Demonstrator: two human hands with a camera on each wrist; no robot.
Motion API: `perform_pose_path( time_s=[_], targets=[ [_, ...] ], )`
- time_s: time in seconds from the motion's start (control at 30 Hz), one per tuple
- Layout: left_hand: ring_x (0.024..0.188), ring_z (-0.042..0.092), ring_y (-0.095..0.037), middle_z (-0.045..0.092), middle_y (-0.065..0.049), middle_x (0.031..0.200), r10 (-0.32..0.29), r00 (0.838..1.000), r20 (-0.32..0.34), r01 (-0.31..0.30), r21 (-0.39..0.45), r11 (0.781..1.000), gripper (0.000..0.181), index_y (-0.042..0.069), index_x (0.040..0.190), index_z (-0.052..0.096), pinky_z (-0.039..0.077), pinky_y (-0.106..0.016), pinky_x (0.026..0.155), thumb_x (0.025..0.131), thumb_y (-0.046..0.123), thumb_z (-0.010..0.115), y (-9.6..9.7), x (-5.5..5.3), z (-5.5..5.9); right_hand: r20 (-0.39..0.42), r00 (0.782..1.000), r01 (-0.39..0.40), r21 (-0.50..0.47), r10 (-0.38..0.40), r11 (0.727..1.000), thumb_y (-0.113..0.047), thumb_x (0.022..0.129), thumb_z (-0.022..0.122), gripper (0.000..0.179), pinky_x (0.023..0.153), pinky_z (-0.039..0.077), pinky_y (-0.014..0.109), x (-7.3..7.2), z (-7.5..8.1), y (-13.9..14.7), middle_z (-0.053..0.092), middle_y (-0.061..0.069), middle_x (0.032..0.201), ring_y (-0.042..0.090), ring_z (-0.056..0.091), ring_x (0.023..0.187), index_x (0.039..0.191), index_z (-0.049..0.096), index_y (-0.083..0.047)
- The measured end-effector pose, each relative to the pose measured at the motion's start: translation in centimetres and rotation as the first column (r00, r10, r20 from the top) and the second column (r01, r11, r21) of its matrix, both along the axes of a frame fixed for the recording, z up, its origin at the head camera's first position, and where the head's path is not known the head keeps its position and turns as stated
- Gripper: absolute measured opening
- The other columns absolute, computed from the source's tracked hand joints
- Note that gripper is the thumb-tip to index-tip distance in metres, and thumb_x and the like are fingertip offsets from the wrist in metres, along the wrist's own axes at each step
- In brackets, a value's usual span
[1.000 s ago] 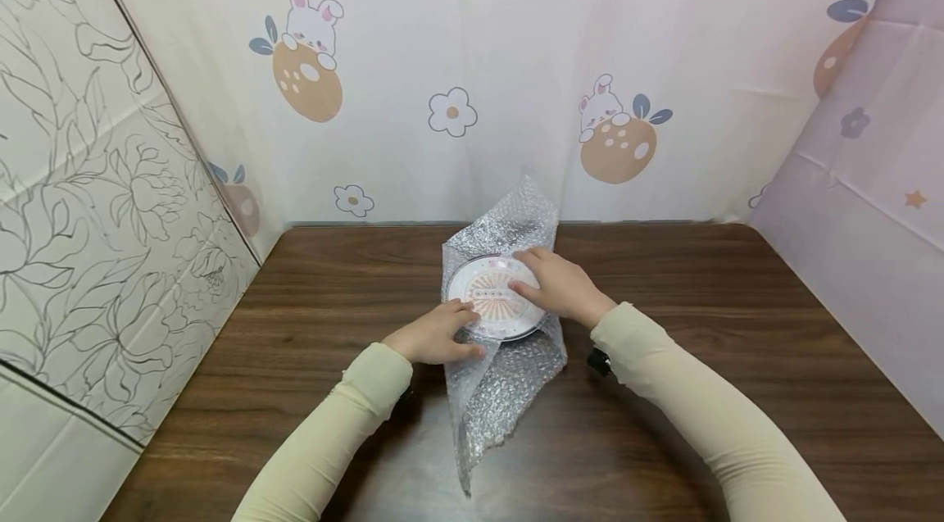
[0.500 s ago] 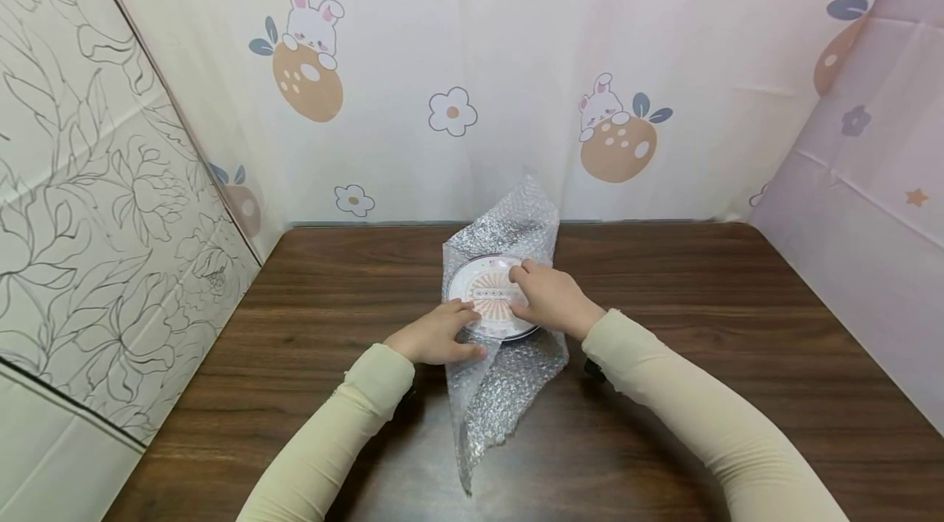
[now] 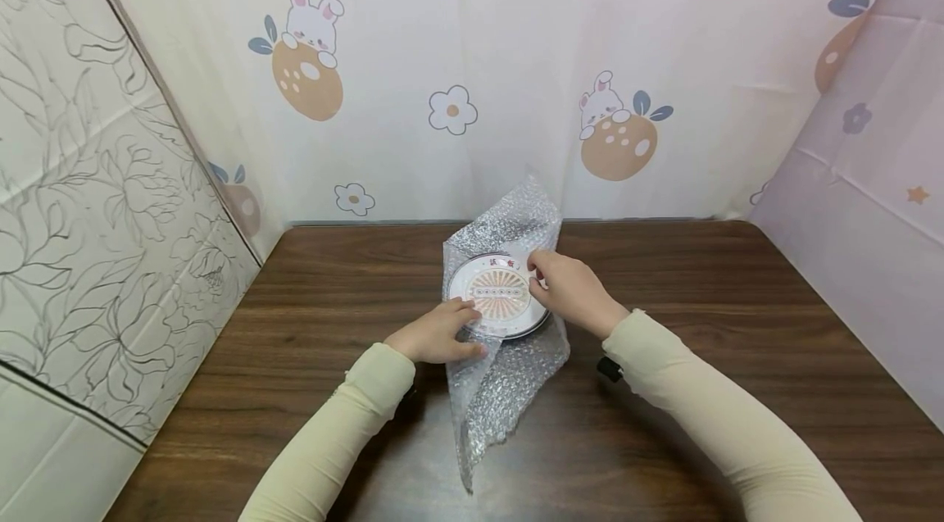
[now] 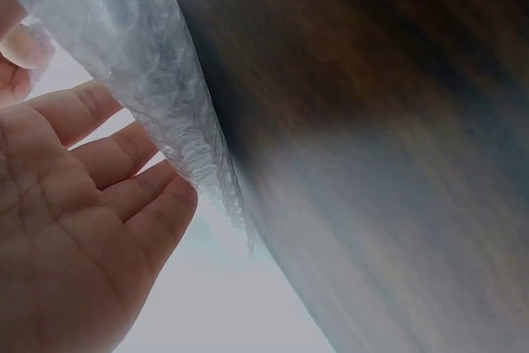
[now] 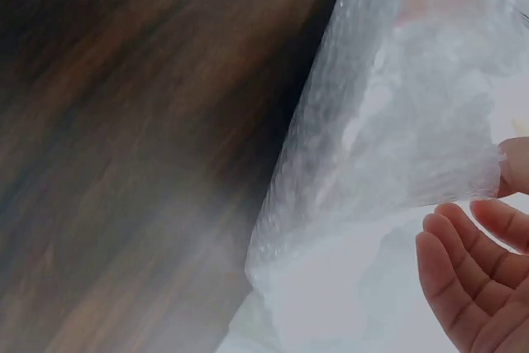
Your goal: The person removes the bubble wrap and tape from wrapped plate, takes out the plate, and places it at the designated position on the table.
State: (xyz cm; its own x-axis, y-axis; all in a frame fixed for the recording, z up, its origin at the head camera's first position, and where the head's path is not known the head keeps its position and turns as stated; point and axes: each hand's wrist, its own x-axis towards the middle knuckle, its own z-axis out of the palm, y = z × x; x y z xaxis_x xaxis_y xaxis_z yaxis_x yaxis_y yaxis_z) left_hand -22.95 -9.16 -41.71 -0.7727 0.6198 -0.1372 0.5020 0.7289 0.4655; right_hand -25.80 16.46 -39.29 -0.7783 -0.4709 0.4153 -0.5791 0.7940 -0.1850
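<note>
A white round plate [image 3: 487, 317] with an orange sunburst print and red characters near its rim lies on a sheet of bubble wrap [image 3: 509, 399]. My left hand [image 3: 437, 333] rests on the plate's left front side and the wrap folded there, fingers fairly straight. In the left wrist view its fingers [image 4: 111, 155] lie along the folded bubble wrap. At the plate's right side, my right hand [image 3: 571, 284] pinches a flap of the bubble wrap. The right wrist view shows that flap [image 5: 413, 138] with its corner between thumb and forefinger, other fingers loosely curled.
The dark wooden table [image 3: 354, 276] lies under everything. Behind it hangs a pale curtain [image 3: 516, 38] with printed rabbits and flowers, and the wrap's far tip reaches up close to it. A flower-patterned panel [image 3: 96, 137] stands at the left.
My right hand first dipped toward the plate's middle, then drew back right with the wrap flap, so the plate's print shows more clearly. My left hand has stayed put.
</note>
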Motion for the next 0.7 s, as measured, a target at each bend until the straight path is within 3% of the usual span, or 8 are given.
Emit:
perform_pose_path(
  time_s=[0.47, 0.6, 0.7],
  targets=[
    [0.147, 0.028, -0.037, 0.036, -0.019, 0.155, -0.006, 1.0, 0.004, 0.006, 0.0, 1.0, 0.065, 0.003, 0.142, 0.049, 0.027, -0.046, 0.12, 0.091, 0.04, 0.066, -0.1, 0.0, 0.1, -0.118, 0.99, 0.06, -0.095, -0.072, 0.994, -0.005, 0.086, 0.063, 0.019, 0.053, 0.043, 0.029, 0.3, 0.3, 3.6, 0.056, 0.004, 0.079, 0.014, 0.052, 0.064, 0.103, 0.057, -0.003],
    [0.146, 0.028, -0.038, 0.036, -0.019, 0.155, -0.005, 1.0, 0.012, 0.005, 0.006, 1.0, 0.065, 0.003, 0.142, 0.049, 0.027, -0.047, 0.12, 0.091, 0.04, 0.066, 0.0, 0.1, 0.2, -0.156, 0.983, 0.078, -0.091, -0.092, 0.993, -0.005, 0.085, 0.065, 0.033, 0.05, 0.044, 0.031, 0.4, 0.2, 4.8, 0.057, 0.009, 0.088, 0.017, 0.054, 0.066, 0.116, 0.055, 0.001],
    [0.147, 0.028, -0.038, 0.036, -0.02, 0.155, -0.008, 1.0, 0.014, 0.008, 0.006, 1.0, 0.065, 0.003, 0.142, 0.049, 0.026, -0.047, 0.121, 0.091, 0.039, 0.066, 0.0, 0.1, 0.4, -0.18, 0.978, 0.097, -0.068, -0.108, 0.993, -0.005, 0.084, 0.068, 0.049, 0.05, 0.047, 0.034, 0.6, 0.0, 5.7, 0.058, 0.017, 0.103, 0.021, 0.056, 0.07, 0.129, 0.051, 0.001]
  ],
)
